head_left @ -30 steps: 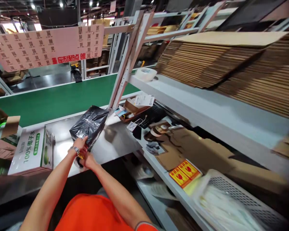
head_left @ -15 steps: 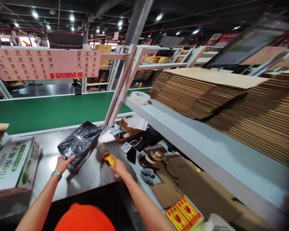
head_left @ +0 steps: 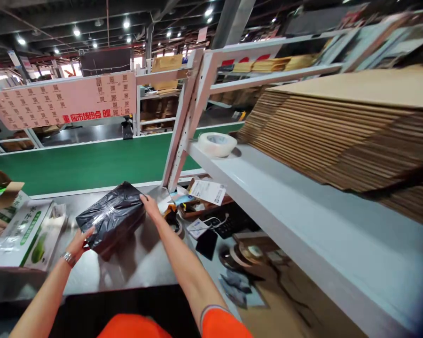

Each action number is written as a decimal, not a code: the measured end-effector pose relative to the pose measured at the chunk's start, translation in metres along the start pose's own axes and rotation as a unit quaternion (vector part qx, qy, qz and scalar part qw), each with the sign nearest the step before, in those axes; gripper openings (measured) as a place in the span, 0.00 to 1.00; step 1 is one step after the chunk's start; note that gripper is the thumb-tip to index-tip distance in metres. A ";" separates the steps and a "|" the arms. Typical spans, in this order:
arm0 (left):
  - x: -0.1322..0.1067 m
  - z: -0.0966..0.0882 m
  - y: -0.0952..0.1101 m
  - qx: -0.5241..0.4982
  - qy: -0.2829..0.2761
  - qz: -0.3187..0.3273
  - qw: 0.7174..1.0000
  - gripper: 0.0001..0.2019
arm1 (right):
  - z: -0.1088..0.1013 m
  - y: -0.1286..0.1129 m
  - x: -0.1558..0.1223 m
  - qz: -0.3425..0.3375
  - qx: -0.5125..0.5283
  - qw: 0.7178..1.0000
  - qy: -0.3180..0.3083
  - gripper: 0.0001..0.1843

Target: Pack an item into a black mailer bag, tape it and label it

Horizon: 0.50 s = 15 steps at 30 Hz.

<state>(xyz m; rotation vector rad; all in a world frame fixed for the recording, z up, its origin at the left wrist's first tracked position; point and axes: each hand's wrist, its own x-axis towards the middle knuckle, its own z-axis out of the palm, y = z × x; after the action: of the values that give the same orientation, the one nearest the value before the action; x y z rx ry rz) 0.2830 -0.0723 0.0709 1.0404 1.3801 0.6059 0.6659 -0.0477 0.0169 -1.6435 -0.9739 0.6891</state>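
A black plastic-wrapped package (head_left: 111,216) sits tilted above or on the metal table, its front and sides creased and shiny with clear tape. My left hand (head_left: 80,241) grips its near left corner, thumb on top and the other fingers mostly hidden beneath. At the far right corner, my right hand (head_left: 148,206) holds the edge, fingers partly out of sight behind it. Just right of my right forearm lies an orange tape dispenser (head_left: 170,214), partly covered by the arm.
A white carton with green print (head_left: 19,234) stands at left beside an open box (head_left: 2,202). Behind runs a green conveyor (head_left: 91,166). On the right shelf (head_left: 285,202) are a tape roll (head_left: 216,143) and stacked flat cardboard (head_left: 324,136). A dark phone-like slab (head_left: 207,244) lies below.
My right hand has let go of the tape dispenser and taken the package's right corner. The package has shifted slightly left. The view has turned and moved nearer the shelf.
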 end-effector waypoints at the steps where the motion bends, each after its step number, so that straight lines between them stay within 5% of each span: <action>1: -0.002 0.005 0.003 -0.018 0.010 -0.008 1.000 0.48 | 0.002 -0.001 -0.003 -0.004 0.012 1.000 -0.005 0.24; 4: -0.009 0.020 0.010 -0.043 0.030 0.024 0.998 0.45 | -0.004 0.004 -0.021 -0.008 0.044 0.999 -0.003 0.25; 9: -0.018 0.032 0.010 0.023 0.008 0.176 0.984 0.35 | -0.035 0.019 -0.077 -0.005 0.067 0.997 0.039 0.32; 15: -0.030 0.023 -0.043 0.146 0.061 0.206 0.966 0.52 | -0.049 0.077 -0.183 0.043 0.116 0.981 0.150 0.28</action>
<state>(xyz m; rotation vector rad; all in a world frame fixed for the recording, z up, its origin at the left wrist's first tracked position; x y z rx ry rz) 0.2916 -0.1231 0.0461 1.5719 1.3952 0.7953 0.6345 -0.2383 -0.0494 -1.5341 -0.5857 0.5687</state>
